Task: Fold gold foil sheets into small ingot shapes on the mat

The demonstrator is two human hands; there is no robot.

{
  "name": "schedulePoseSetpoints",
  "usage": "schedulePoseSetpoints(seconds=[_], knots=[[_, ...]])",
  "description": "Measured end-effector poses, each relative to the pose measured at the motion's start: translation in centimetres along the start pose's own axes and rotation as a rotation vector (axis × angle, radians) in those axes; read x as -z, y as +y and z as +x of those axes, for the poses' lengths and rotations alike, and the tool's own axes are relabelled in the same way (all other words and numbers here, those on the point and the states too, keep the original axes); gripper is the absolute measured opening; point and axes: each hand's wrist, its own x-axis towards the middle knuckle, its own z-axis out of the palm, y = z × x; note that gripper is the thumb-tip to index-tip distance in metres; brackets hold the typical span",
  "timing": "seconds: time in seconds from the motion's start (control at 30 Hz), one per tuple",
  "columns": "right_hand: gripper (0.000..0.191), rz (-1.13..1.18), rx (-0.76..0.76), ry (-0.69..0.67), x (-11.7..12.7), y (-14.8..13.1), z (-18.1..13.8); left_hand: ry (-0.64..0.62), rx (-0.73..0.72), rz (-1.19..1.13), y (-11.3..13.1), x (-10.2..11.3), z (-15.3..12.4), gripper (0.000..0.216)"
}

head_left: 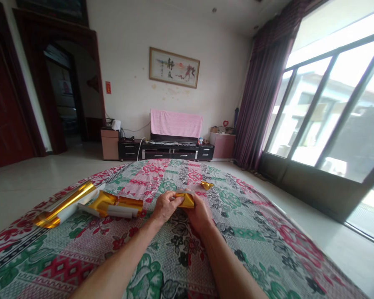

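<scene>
A small folded piece of gold foil paper [187, 201] is held between both hands above the patterned cloth. My left hand [166, 206] pinches its left side, thumb lying along the near face. My right hand [200, 213] grips the right side, with its fingers partly hidden behind the foil. Beyond the hands, to the right, a small folded gold foil piece [207, 185] rests on the cloth. On the left lie a long gold foil roll [71, 203] and curled gold foil sheets [112, 203] with white undersides.
A floral cloth [162, 270] in red, green and grey covers the broad surface under my arms. Farther off stands a low black TV cabinet [174, 153], with a pink towel [176, 123] over the screen. Tall windows [327, 108] and a purple curtain [262, 91] are at the right.
</scene>
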Motion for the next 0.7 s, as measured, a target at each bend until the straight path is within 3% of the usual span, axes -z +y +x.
schedulePoseSetpoints(seconds=[0.2, 0.33, 0.57, 0.7], knots=[[0.028, -0.001, -0.020, 0.038, -0.15, 0.32, -0.04, 0.056, 0.097, -0.023, -0.27, -0.16, -0.08, 0.032], [0.031, 0.055, -0.037, 0.061, -0.56, 0.06, -0.40, 0.104, 0.070, -0.016, -0.31, -0.19, -0.16, 0.027], [0.028, -0.091, 0.049, 0.124, -0.58, 0.44, -0.92, 0.103, 0.063, -0.144, -0.23, -0.24, -0.36, 0.022], [0.029, -0.101, 0.082, 0.170, -0.31, 0.81, -0.67, 0.106, 0.128, -0.370, 0.21, -0.29, -0.54, 0.045]])
